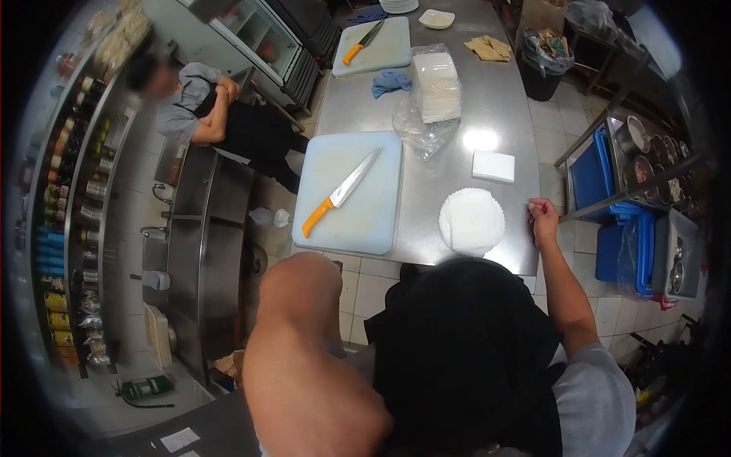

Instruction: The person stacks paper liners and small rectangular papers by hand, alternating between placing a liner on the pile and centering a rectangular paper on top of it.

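Observation:
My right hand (543, 221) is at the right edge of the steel table (502, 247), its fingers loosely curled with nothing visible in them. Left of it lies a round stack of white scalloped-edge paper doilies (472, 221), with a white square sheet on top. Above the doilies is a small white rectangular stack (493, 166). My left forearm (312, 365) is raised close to the camera, and my left hand is out of view. Beyond that arm, a knife with an orange handle (339, 194) rests on a white cutting board (381, 228).
Farther along the table are a second cutting board (392, 38) with a knife (362, 43), a blue cloth (391, 82), bagged white napkins (439, 87) and a tan cloth (488, 48). A person (205, 114) stands left, arms folded. Blue bins (620, 247) and a metal rack stand right.

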Tool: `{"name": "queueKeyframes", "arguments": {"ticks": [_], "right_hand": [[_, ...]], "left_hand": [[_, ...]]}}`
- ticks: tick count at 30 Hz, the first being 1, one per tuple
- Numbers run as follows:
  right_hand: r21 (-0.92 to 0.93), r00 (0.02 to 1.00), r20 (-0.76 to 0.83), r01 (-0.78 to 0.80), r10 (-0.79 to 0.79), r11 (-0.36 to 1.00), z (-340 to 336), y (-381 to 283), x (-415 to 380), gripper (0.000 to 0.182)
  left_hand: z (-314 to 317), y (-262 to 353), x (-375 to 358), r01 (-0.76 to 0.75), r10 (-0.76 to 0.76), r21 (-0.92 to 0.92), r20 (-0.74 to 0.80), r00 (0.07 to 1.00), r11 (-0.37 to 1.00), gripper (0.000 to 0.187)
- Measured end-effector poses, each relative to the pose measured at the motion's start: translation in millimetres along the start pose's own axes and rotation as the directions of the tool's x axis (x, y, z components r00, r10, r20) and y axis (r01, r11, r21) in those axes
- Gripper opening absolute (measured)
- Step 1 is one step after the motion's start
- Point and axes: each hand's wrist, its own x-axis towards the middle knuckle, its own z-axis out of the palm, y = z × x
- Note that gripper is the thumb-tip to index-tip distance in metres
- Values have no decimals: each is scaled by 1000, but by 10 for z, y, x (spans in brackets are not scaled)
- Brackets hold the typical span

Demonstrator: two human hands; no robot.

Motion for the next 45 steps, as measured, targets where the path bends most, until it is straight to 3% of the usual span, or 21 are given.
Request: {"name": "queueKeyframes", "arguments": {"ticks": [17,20,28,35,38,40,45], "right_hand": [[-21,1000,-2,-20,20,1000,-5,43,47,8],[-30,1000,8,-4,4,1000,-15,40,36,8],[-71,1000,9,-8,9,997,-28,14,36,9],[-73,1000,9,19,-18,997,-40,52,64,10],[-31,1000,22,10,-9,999,-20,45,74,11],[-72,1000,10,10,-10,997,-7,41,49,10],[-48,1000,-11,-11,11,999,25,14,74,11]], "left_hand": [[61,-42,-37,-66,66,128,4,998,990,22],[-96,-24,-16,46,-44,158,-13,999,986,22],[-3,-243,-64,-49,72,-129,182,981,990,16],[34,-60,-52,11,-11,67,-4,1000,998,16],[116,-148,-34,-27,27,-75,0,1000,997,16],[208,-203,3,-155,151,-10,-169,974,988,16],[131,-152,0,-88,89,12,-92,992,996,14]]}}
